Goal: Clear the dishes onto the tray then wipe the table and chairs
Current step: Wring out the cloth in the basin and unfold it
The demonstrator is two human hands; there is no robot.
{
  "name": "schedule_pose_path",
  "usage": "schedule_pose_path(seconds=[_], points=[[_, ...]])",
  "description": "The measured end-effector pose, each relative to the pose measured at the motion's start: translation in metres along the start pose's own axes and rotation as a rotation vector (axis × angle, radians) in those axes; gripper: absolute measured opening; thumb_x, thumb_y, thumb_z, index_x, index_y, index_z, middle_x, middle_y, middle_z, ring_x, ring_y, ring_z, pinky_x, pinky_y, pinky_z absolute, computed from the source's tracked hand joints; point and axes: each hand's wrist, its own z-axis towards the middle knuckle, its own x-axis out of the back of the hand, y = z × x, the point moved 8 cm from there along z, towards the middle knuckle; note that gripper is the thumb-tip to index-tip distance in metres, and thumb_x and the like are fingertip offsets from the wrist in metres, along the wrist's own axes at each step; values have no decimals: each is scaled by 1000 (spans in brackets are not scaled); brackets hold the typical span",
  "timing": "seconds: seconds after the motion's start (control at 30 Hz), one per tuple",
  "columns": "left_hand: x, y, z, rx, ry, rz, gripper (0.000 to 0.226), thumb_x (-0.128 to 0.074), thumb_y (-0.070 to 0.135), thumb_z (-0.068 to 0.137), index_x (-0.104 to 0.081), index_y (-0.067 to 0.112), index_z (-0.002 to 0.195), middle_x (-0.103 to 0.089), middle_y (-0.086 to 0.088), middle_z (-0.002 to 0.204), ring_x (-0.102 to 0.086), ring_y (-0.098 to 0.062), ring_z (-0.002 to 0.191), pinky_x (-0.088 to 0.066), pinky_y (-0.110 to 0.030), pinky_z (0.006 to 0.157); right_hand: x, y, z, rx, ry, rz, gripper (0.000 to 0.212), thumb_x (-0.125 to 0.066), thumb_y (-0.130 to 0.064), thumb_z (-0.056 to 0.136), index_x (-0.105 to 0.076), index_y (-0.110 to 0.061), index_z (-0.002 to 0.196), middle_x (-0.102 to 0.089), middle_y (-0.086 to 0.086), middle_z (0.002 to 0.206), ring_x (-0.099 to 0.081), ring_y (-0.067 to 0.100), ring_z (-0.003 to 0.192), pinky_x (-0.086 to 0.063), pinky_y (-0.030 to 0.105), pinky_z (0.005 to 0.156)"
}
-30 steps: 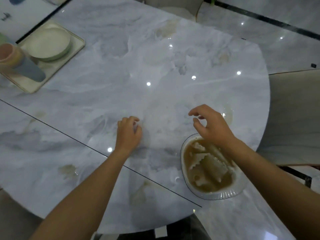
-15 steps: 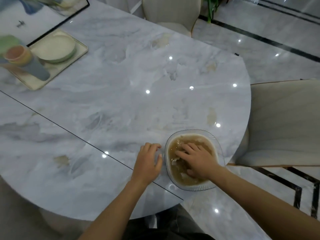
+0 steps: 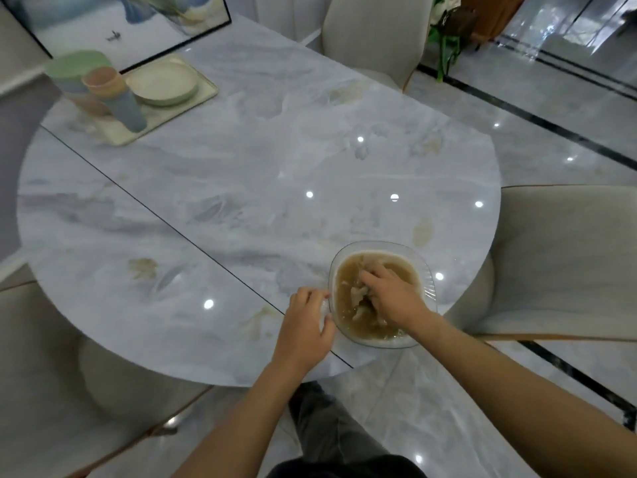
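Sitting at the worktop's (image 3: 241, 188) near edge, the glass bowl (image 3: 428, 284) has the left grip (image 3: 306, 327) pinching its left rim, the right grip (image 3: 391, 300) fingers-down in its brown liquid (image 3: 348, 276), closure unclear.

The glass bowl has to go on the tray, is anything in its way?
Nothing visible does. Only marble table with faint stains lies between the glass bowl and the tray, where plates and cups already sit.

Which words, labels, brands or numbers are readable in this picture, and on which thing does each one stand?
None can be read.
The bowl, tray, plate and cups show no print.
The picture bears a small dark mark, too small to tell whether it is writing.
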Motion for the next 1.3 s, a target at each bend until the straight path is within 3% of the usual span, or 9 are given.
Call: schedule_pose_path(seconds=[0.07, 0.17, 0.3, 0.47, 0.57, 0.7, 0.93, 1.17, 1.3], points=[[0, 5, -9, -2, 22, 6, 28, -60, 21, 95, -60, 21, 123, -48, 6, 123, -48, -12, 116, -50, -31, 96, 7, -2, -1, 30, 10, -15, 41, -56, -18, 98, -58, -23, 138, -53, 7, 136, -52, 30, 119, -45, 43, 94], [-1, 15, -20, -3, 48, 3, 20, -58, 21, 96, -62, 22, 115, -52, 7, 117, -49, -12, 113, -51, -31, 93, 26, -11, -13, 164, 125, -102, 32, -51, -45, 92, -66, -30, 116, -62, -3, 121, -57, 18, 103, -47, 32, 82], [-6, 28, -23, 44, 48, -27, 7, -59, 25, 100, -60, 25, 107, -60, 10, 104, -57, -9, 96, -56, -36, 82, 34, -10, -20, 275, 137, 6, 20, -55, -17, 93, -62, -26, 109, -57, 2, 122, -49, 26, 112, -49, 43, 94], [-32, 40, 2, 244, -94, -52, 30, -72, 31, 95, -52, 22, 115, -67, 3, 107, -65, -19, 91, -55, -38, 77, 48, -11, -18, 325, 57, 258, 25, -63, -4, 84, -55, -23, 97, -50, -12, 92, -48, 18, 87, -43, 34, 77], [-48, 41, 18, 323, -87, -77, 37, -73, 26, 93, -49, 21, 121, -66, 2, 111, -65, -24, 99, -54, -42, 82, 51, -4, -13, 304, -16, 340, 30, -64, -6, 86, -55, -27, 104, -57, -3, 96, -56, 19, 88, -48, 34, 76], [-56, 49, 22, 341, 12, 55, 20, -61, 25, 99, -51, 21, 115, -61, 3, 96, -57, -25, 84, -42, -36, 68, 57, 10, -6, 322, -59, 346, 28, -65, -12, 89, -60, -28, 110, -58, -1, 103, -57, 16, 94, -46, 25, 81], [-41, 64, 18, 398, 205, 176, 9, -51, 24, 99, -59, 27, 102, -67, 5, 84, -63, -24, 78, -52, -38, 66, 70, 35, 4, 425, -130, 318, 8, -71, -27, 93, -66, -26, 100, -56, 2, 96, -55, 15, 87, -49, 34, 82], [-31, 86, 15, 483, 226, 106, 18, -51, 27, 103, -65, 34, 113, -72, 7, 103, -68, -20, 90, -58, -40, 78, 86, 48, 0, 440, -158, 327, 16, -68, -31, 98, -79, -23, 107, -58, 5, 106, -57, 22, 96, -49, 35, 88], [-20, 106, 14, 495, 289, 59, 17, -48, 26, 105, -62, 35, 108, -64, 12, 94, -61, -16, 86, -47, -32, 69, 110, 47, -4, 512, -148, 331, 15, -59, -25, 103, -74, -26, 106, -64, -2, 101, -59, 16, 93, -46, 30, 84]])
